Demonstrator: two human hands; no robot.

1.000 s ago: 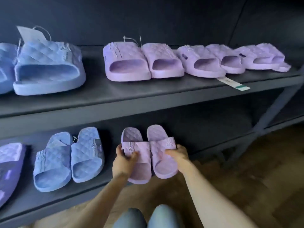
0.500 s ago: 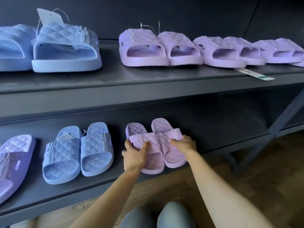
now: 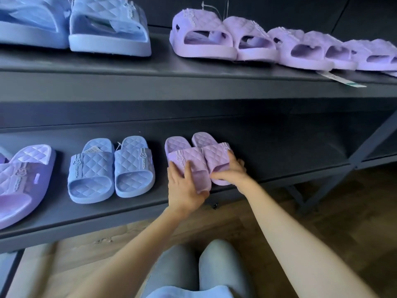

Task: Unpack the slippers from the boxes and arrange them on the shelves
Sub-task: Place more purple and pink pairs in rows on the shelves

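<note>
Left hand point(image 3: 184, 190) is down on the lilac pair point(image 3: 194, 157), fingers spread flat over the strap of the nearer slipper and the thumb hooked round its toe end: a firm hold. Right hand point(image 3: 233, 175) has the other slipper, thumb lying along the toe opening, fingers curled over the outer side of the strap. Both slippers rest on the lower shelf point(image 3: 279, 160), side by side and touching, heels toward the back wall, toes at the front edge.

Now the sweep, from the left. A big purple slipper point(image 3: 21, 179) sits at the far end of that lower shelf, glossy, quilted in diamonds. Next comes a blue pair point(image 3: 111, 166), moulded foam by the look, matte, diamond-quilted on strap and footbed, a small bunny emblem raised on each strap. The lilac pair carries the same quilting and emblem, with rounded heels.

Up on the upper shelf point(image 3: 150, 67) stand chunky blue slippers point(image 3: 107, 29) with thick soles, then a row of lilac slippers point(image 3: 257, 39), toes outward, straps arched. A paper tag point(image 3: 341, 79) lies over the shelf edge at the right. The shelves are dark grey, flat, matte. Below are the person's knees point(image 3: 193, 267) in pale denim, over a wood-grain floor point(image 3: 343, 211).
</note>
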